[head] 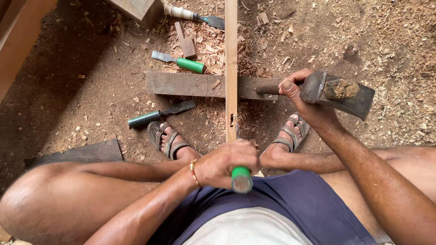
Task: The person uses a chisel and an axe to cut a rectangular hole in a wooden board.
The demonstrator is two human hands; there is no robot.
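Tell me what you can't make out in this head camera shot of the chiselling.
- Chisel blade: the left hand wraps the green-handled chisel, hiding the blade and where its tip meets the wood strip.
- Axe handle: mostly covered by the right hand.
- Wood strip's far end: cut off by the top edge.
- Wooden block at top: cut off by the edge.
- Mortise slot: too small to judge depth.

Your left hand (227, 163) is closed around a chisel (241, 178) at the slat (231, 68); your right hand (306, 102) holds the axe (338, 93) above it, with free air between them. Left of the slat, 2 loose chisels (181, 62) (161, 113) and your feet block the ground. At far right the ground carries only shavings.
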